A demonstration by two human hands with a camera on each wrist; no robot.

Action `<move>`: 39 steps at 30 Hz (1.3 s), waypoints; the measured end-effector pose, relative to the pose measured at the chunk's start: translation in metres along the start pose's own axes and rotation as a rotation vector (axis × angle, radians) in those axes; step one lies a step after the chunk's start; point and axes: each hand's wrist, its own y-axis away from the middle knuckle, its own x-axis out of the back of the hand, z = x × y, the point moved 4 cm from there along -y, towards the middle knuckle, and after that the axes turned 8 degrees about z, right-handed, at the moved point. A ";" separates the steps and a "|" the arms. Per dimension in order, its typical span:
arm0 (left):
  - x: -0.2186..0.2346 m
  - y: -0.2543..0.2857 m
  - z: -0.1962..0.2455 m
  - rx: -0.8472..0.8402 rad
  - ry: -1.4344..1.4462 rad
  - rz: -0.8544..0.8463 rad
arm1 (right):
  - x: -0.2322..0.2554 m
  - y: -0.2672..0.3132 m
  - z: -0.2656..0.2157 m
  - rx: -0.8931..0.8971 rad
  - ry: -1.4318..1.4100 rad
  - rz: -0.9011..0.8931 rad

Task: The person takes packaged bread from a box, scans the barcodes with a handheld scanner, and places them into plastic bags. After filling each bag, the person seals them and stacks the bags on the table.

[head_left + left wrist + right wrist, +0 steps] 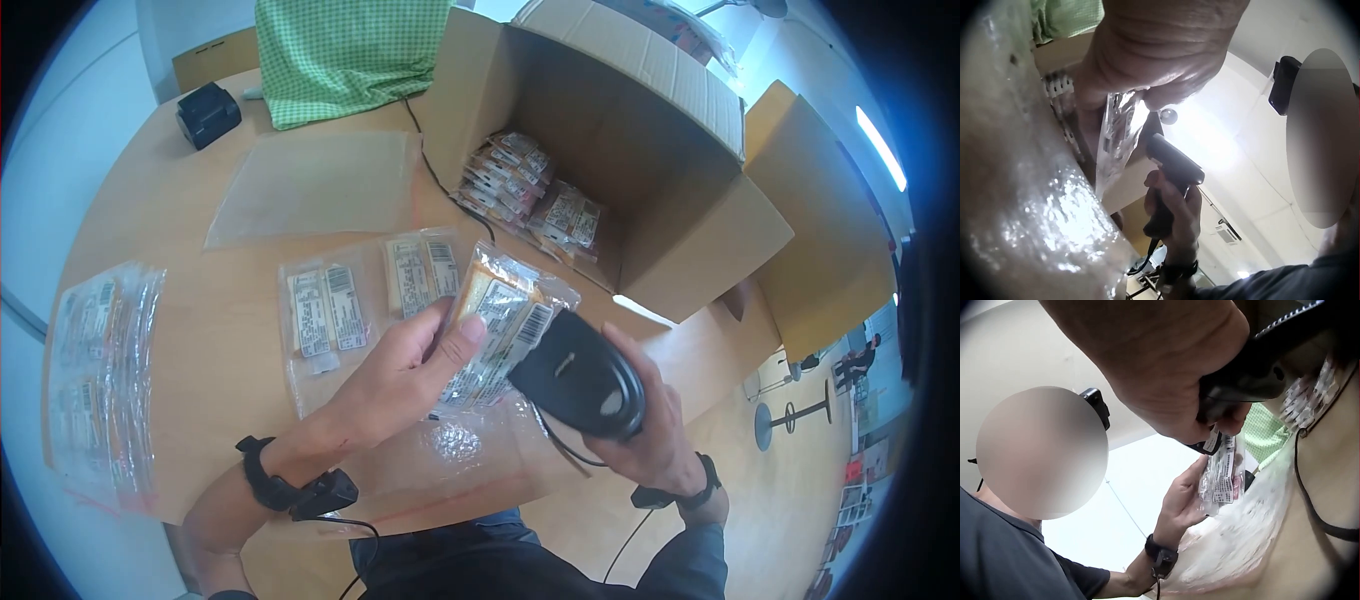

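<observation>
The left hand [405, 365] pinches a clear plastic packet [490, 325] with printed labels and a barcode, thumb on its front. In the right hand [655, 425] is a black handheld scanner [585, 375], its head close to the packet's barcode side. The left wrist view shows the right hand [1175, 206] curled round the handle of the scanner [1175, 164]. In the right wrist view the left hand [1184, 494] holds the labelled packet [1221, 475] upright. Two similar packets [327, 310] lie on a clear plastic bag behind the left hand.
An open cardboard box [700, 235] holds stacked packets [505, 180]. A pile of filled bags [105, 390] lies at the left. Flat plastic [315, 185], a green checked cloth [350, 60], a black device [208, 115] and a black cable [430, 165] are at the back.
</observation>
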 end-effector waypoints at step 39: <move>0.007 0.000 0.007 0.132 0.239 0.111 | -0.003 0.021 0.121 -0.610 0.037 0.150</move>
